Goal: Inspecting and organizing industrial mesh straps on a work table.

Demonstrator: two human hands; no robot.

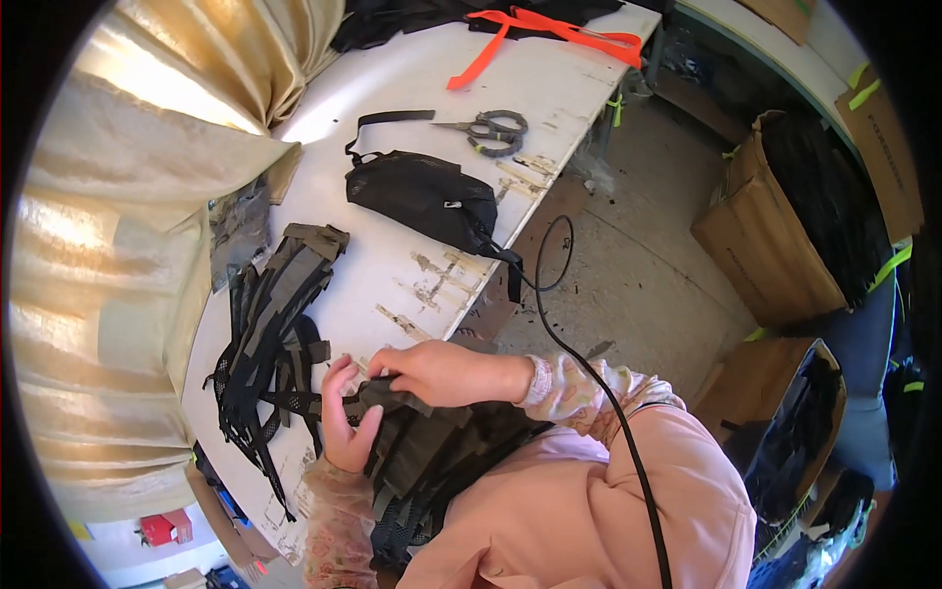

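Note:
A stack of dark grey-green fabric strap pieces with black mesh (422,454) lies across my lap. Its upper end reaches my two hands at the near edge of the white table (324,182). My right hand (429,372) is closed over the end of one strap piece, pinching it from above. Just left of it, my left hand (350,424) curves around the same piece, thumb and fingers on either side. A second bundle of similar straps (270,339) rests on the table left of my hands, its mesh tails hanging loose.
Beyond my hands lie a black zippered pouch (422,196), scissors (496,131) and orange strips (549,26). A black cable (599,378) loops past the table's right edge. Cardboard boxes of black goods (775,221) stand on the right; a gold curtain (147,255) hangs left.

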